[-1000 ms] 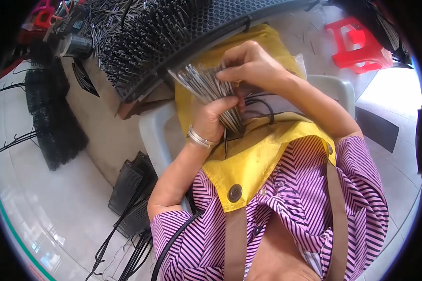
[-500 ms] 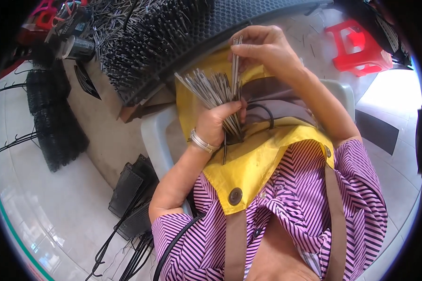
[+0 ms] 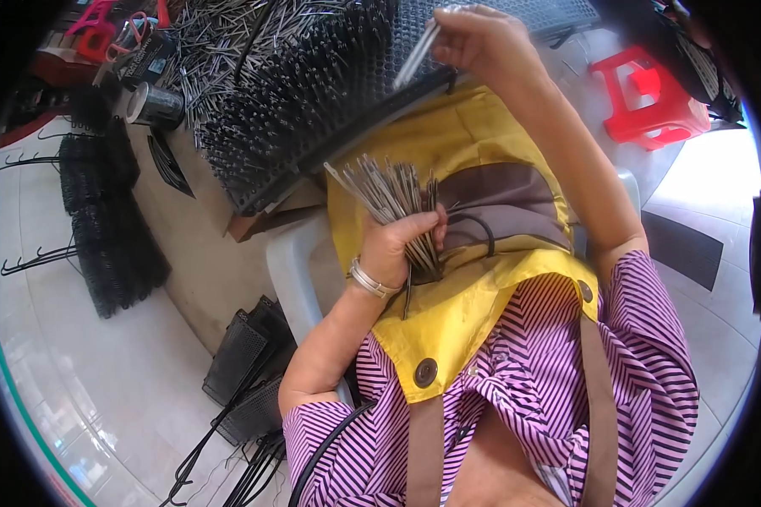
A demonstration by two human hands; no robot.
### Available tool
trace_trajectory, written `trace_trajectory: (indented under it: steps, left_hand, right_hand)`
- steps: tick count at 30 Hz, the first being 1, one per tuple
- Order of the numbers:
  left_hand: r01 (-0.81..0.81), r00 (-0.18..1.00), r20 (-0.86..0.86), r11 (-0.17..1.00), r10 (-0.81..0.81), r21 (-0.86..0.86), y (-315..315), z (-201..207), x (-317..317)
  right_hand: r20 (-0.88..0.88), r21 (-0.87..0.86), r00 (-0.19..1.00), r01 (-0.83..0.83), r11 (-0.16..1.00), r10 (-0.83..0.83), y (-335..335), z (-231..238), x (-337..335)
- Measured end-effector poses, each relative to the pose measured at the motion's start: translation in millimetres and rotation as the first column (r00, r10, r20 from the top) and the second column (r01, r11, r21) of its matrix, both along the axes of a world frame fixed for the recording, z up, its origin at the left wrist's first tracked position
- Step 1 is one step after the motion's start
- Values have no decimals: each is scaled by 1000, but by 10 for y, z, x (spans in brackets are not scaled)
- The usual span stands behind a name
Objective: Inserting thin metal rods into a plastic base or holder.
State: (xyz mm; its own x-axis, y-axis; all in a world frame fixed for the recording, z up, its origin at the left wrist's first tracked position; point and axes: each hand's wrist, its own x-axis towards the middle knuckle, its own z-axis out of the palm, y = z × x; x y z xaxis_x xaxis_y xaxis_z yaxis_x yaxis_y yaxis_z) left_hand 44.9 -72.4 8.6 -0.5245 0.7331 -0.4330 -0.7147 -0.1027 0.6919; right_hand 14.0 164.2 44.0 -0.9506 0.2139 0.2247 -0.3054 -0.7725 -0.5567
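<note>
My left hand is wrapped round a thick bundle of thin grey metal rods above my lap, their tops fanned out and their lower ends against the yellow apron. Up at the far side, my right hand pinches a few similar metal rods, tilted and slightly blurred, over the edge of a dark perforated rack. Packed upright in that rack are many dark-tipped rods. How the lower ends of the bundle rest is partly hidden by my left hand.
Loose rods lie heaped behind the upright ones. A tin can stands left of the rack. Black bristly pieces hang on hooks at the left, and black perforated holders lie by the chair. A red stool is at the right.
My right hand has lifted away from the bundle, up and toward the rack, carrying a few rods. My left hand still grips the bundle; the view has shifted slightly.
</note>
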Motion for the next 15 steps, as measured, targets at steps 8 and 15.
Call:
trace_trajectory:
  steps: [8, 15]
  left_hand:
    - [28, 999, 23, 998, -29, 47, -32, -117, -22]
    - [32, 999, 32, 999, -34, 43, -28, -111, -28]
  right_hand:
    - [148, 574, 729, 486, 658, -668, -6, -220, -259]
    - [137, 591, 741, 472, 655, -658, -1, -189, -264]
